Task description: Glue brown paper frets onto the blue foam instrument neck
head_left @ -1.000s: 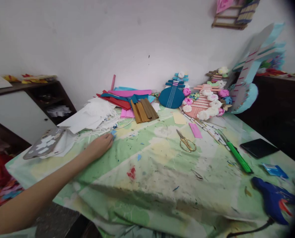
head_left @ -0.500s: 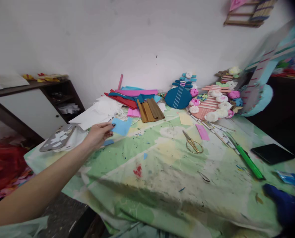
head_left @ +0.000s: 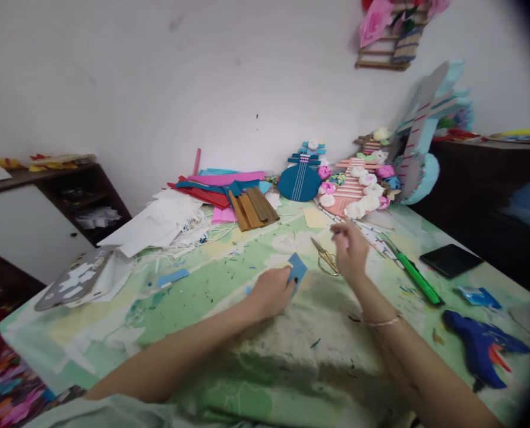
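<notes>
My left hand (head_left: 274, 290) pinches a small blue piece of paper or thin foam (head_left: 297, 270) above the middle of the table. Over to the right, my right hand (head_left: 352, 249) has its fingers curled together around a pink paper piece (head_left: 346, 242), of which only a little shows. Just left of that hand lie gold-handled scissors (head_left: 326, 260), partly covered by it. A pale yellow paper square (head_left: 314, 218) rests behind them.
Coloured crepe paper (head_left: 251, 208) and white sheets (head_left: 135, 229) are piled at the back left. Flower-trimmed craft instruments (head_left: 299, 181) lean on the wall. At right lie a green cutter (head_left: 419, 279), a phone (head_left: 451, 260) and a blue glue gun (head_left: 479, 348).
My left hand has carried the blue piece rightward and nearer. My right hand has come into view where the pink piece lay. The view has shifted right.
</notes>
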Motion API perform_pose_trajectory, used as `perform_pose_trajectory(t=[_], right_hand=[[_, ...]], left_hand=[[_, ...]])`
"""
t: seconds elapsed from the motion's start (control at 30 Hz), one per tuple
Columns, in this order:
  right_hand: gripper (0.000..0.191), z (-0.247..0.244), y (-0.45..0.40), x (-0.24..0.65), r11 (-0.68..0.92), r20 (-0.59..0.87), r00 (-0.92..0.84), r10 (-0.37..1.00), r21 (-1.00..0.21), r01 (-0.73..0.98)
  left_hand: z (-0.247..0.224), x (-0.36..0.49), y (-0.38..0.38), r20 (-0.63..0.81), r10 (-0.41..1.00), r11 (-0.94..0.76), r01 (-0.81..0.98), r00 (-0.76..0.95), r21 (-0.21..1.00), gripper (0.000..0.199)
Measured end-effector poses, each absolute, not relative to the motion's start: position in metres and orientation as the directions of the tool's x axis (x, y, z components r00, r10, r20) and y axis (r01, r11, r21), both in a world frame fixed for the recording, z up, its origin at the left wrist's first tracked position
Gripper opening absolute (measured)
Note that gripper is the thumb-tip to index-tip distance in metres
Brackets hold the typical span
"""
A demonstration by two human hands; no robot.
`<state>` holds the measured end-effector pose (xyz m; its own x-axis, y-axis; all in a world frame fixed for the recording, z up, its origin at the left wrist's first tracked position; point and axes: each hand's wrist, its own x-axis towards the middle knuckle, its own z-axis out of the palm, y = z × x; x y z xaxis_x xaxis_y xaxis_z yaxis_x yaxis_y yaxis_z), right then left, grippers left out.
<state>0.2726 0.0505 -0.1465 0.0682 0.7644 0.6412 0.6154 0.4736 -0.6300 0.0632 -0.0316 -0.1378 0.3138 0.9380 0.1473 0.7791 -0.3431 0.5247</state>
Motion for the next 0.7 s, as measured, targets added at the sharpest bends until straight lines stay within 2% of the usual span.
perform_pose_trajectory(t=[0.17, 0.4, 0.6, 0.7], right_hand=[[0.027, -0.171, 0.065, 0.274, 0.383, 0.540, 0.091, 0.836, -0.695, 0.608], [0.024, -0.175, 0.070, 0.277, 0.322, 0.448, 0.112, 0.887, -0.774, 0.545], [0.023, -0.174, 0.072, 0.281, 0.267, 0.401, 0.172, 0.900, -0.817, 0.512], [0.022, -0.173, 0.071, 0.286, 0.241, 0.386, 0.205, 0.900, -0.829, 0.504]], left_hand=[[-0.139, 0.109, -0.024, 0.136, 0.935, -0.354, 0.857, 0.327, 0.375, 0.037], [-0.143, 0.139, -0.017, 0.113, 0.950, -0.313, 0.898, 0.292, 0.309, 0.047], [-0.151, 0.140, -0.019, 0.061, 0.962, -0.274, 0.938, 0.267, 0.213, 0.035], [-0.140, 0.096, -0.016, 0.042, 0.987, -0.158, 0.980, 0.154, 0.117, 0.031]])
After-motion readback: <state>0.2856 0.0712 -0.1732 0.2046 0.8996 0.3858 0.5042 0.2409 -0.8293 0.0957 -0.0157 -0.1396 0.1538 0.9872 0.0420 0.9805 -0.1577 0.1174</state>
